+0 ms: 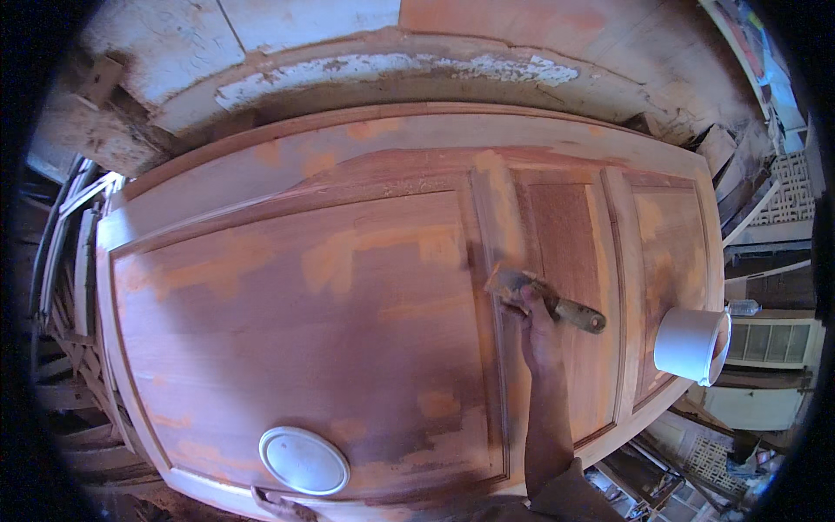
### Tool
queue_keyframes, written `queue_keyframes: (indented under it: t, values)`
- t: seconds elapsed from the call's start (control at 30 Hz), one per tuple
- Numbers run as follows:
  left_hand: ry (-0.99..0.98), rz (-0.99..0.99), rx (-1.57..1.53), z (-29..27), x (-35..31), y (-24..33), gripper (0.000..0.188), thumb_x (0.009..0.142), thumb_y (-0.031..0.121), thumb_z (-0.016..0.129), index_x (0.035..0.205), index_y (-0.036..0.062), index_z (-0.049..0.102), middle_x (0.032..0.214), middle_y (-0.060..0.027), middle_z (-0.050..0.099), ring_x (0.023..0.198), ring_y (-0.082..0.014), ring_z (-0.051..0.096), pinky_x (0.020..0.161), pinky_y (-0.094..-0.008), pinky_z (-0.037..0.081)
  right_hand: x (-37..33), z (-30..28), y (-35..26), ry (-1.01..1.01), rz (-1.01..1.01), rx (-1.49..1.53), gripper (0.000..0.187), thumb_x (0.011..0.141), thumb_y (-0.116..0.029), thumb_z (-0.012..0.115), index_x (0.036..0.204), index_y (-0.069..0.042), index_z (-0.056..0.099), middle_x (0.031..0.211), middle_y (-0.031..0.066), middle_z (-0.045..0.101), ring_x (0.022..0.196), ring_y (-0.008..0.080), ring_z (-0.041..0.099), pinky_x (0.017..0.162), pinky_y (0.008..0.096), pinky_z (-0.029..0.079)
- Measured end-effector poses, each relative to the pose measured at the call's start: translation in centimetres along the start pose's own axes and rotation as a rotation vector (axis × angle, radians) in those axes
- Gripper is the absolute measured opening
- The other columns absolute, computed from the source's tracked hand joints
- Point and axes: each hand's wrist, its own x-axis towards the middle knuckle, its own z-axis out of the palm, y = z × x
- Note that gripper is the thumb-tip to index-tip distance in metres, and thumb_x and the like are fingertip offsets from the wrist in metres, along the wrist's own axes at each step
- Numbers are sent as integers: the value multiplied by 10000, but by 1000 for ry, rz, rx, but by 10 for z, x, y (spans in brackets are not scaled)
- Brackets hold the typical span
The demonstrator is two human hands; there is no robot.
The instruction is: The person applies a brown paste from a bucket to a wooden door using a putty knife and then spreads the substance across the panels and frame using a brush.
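My right hand [537,315] is closed around a putty knife [579,315]. The blade, smeared with orange-tan filler, points left over the upright rail beside the narrow middle panel. Whether it touches the wood, I cannot tell. Beneath lies a large reddish wooden panelled door [313,348], streaked with orange filler patches. At the near edge of the door, my left hand [285,506] rests with its fingers apart and nothing visible in them, partly cut off by the frame. Just beyond it, a round white lid [304,461] lies flat on the door.
A white tub [687,346] lies tilted at the door's right end, its mouth facing right. A clear plastic bottle [744,307] is beyond it. Wood scraps [83,348] crowd the left side, and a stained wall [322,30] stands behind the door. Patterned lattice panels [787,193] lean at right.
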Motion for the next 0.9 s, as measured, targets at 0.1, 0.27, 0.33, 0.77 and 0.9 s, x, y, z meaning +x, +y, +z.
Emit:
queue_keyframes:
  t: [0.1,0.27,0.33,0.77,0.9]
  values:
    - [14,-17,124,7,4,24,630,1050,448,413,1436,-45,341,1429,-252,405,1304,-347,422,1114,-478,340,31,16,11,125,-173,-231,312,968,-207,648,1218,-32,581,1069,92,660,935,171,657,834,329,561]
    - [23,-41,170,16,9,27,624,1057,454,383,1438,-38,335,1443,-242,391,1326,-347,406,1129,-487,332,57,49,-4,-42,-341,-553,256,1001,-191,587,1158,11,598,1050,97,657,906,153,641,772,301,564]
    - [26,-56,178,13,6,24,622,1060,456,371,1439,-36,333,1448,-239,386,1335,-348,400,1135,-490,329,61,54,-13,-90,-366,-667,246,1004,-184,578,1155,9,599,1041,96,658,878,147,644,750,298,565]
    - [49,39,382,-6,-4,17,599,1073,430,338,1407,-65,391,1434,-256,420,1334,-368,412,1133,-484,324,94,74,-24,-151,-347,-1315,222,994,-221,586,1018,-3,625,783,18,578,711,117,556,626,303,469]
    - [33,35,358,-9,-3,12,570,1081,399,326,1413,-60,380,1444,-248,409,1347,-360,398,1139,-484,313,93,84,-19,-128,-599,-1475,269,980,-274,591,987,-9,635,773,50,628,720,183,631,646,344,500]
